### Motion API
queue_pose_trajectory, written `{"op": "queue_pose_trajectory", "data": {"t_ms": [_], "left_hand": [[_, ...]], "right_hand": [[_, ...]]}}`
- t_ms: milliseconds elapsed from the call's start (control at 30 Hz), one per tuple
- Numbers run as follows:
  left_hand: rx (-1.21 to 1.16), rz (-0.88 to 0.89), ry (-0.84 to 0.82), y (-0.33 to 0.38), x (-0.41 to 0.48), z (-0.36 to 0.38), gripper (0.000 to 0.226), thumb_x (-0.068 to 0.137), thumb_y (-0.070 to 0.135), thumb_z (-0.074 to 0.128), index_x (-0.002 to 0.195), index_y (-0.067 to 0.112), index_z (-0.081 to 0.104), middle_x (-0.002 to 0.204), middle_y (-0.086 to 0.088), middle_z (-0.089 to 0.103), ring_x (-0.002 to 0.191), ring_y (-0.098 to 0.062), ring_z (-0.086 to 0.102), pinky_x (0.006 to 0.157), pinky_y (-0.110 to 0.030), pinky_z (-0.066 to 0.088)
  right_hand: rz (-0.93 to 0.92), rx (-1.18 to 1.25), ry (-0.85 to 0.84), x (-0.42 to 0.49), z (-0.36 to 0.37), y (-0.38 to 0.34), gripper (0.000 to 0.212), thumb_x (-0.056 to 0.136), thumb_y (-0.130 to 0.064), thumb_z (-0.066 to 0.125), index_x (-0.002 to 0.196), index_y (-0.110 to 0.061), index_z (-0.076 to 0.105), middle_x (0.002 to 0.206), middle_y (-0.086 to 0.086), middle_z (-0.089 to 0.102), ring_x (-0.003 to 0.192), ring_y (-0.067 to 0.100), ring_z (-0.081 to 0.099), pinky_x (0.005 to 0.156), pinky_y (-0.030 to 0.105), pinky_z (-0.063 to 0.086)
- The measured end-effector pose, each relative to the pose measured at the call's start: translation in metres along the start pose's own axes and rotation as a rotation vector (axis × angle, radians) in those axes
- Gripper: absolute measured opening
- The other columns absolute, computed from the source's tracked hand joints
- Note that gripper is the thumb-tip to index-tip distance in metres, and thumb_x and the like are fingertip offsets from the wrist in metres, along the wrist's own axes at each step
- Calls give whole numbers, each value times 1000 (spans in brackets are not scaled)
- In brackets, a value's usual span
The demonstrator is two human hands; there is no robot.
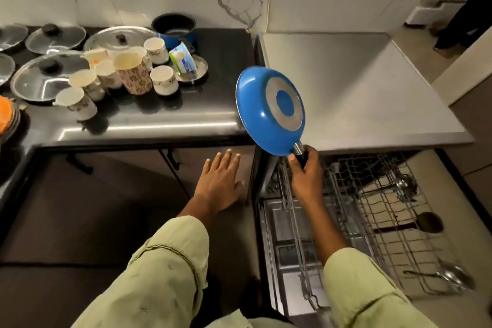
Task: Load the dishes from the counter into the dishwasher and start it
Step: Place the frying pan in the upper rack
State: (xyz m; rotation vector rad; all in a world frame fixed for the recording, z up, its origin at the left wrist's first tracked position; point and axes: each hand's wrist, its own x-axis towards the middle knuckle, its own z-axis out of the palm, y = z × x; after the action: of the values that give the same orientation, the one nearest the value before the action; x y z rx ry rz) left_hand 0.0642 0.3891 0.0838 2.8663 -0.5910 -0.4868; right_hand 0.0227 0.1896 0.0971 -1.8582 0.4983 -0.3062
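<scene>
Right hand (pixel 306 176): curled round the black handle of the blue frying pan (pixel 255 114).
Blue frying pan: above the right hand, tipped on edge, base to the camera, near the counter (pixel 159 125) corner.
Left hand (pixel 219 181): left of the right hand, fingers straight and spread, holding nothing.
Dishwasher rack (pixel 372 194): below and right of the right hand, pulled out, a ladle (pixel 402 184) and spoons lying in it.
Risk, knock: swung down, the pan's rim may clip the counter corner.
Risk, fit: the ladle may block the pan from seating.
Risk, slip: the one-handed grip close to the pan could let it twist.
</scene>
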Motion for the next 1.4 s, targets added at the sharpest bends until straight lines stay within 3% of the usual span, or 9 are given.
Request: {"op": "queue_pose_trajectory", "data": {"t_ms": [133, 267, 500, 667, 800, 1100, 1400], "left_hand": [[8, -61, -21, 15, -42, 21, 75, 102, 45, 42, 159, 22, -1, 167, -5, -6, 153, -27, -4, 123, -46, 1], [35, -113, -63, 21, -77, 41, 80, 100, 48, 43, 159, 22, -5, 166, -5, -7, 153, -28, -5, 122, -47, 1], [52, -139, -88, 46, -153, 89, 79, 101, 48, 43, 159, 23, -4, 167, -4, -6, 153, -28, -4, 123, -45, 1], [13, -148, -133, 82, -206, 122, 78, 101, 48, 43, 159, 22, -3, 167, -4, -5, 153, -28, -5, 123, -44, 0], [13, -124, -164, 120, -226, 136, 78, 101, 46, 42, 159, 22, -4, 167, -4, -6, 153, -27, -6, 123, -43, -2], [67, -22, -230, 214, -181, 152, 70, 102, 44, 41, 159, 24, 6, 167, -1, -2, 153, -25, -7, 123, -43, -2], [63, -77, -348, 308, -73, 181, 76, 103, 39, 41, 158, 18, -7, 166, -7, -7, 153, -26, -7, 122, -43, -1]], "right_hand": [[-26, -135, -147, -30, -18, 14, 34, 97, -14, 59, 128, -4, 51, 108, 1, 57, 98, 15, 54, 79, 23, 38], [-38, -209, -166, -65, -29, 35, 28, 92, -8, 63, 119, -7, 59, 111, 7, 64, 102, 22, 59, 78, 24, 37], [79, -295, -250, -142, -62, 72, 33, 95, -10, 61, 125, -6, 50, 121, 12, 61, 108, 27, 57, 81, 30, 40], [45, -416, -363, -189, -100, 98, 30, 98, -16, 56, 124, -7, 43, 112, 9, 57, 93, 21, 52, 75, 31, 38], [39, -507, -378, -208, -134, 112, 26, 99, -20, 52, 121, -10, 41, 104, 9, 58, 87, 27, 56, 68, 34, 39], [125, -581, -345, -173, -229, 149, 22, 97, -21, 55, 114, -12, 43, 101, 9, 63, 83, 26, 58, 68, 37, 46], [160, -530, -268, -65, -311, 208, 28, 94, -18, 64, 119, -12, 52, 104, 5, 67, 90, 22, 61, 73, 33, 46]]}}
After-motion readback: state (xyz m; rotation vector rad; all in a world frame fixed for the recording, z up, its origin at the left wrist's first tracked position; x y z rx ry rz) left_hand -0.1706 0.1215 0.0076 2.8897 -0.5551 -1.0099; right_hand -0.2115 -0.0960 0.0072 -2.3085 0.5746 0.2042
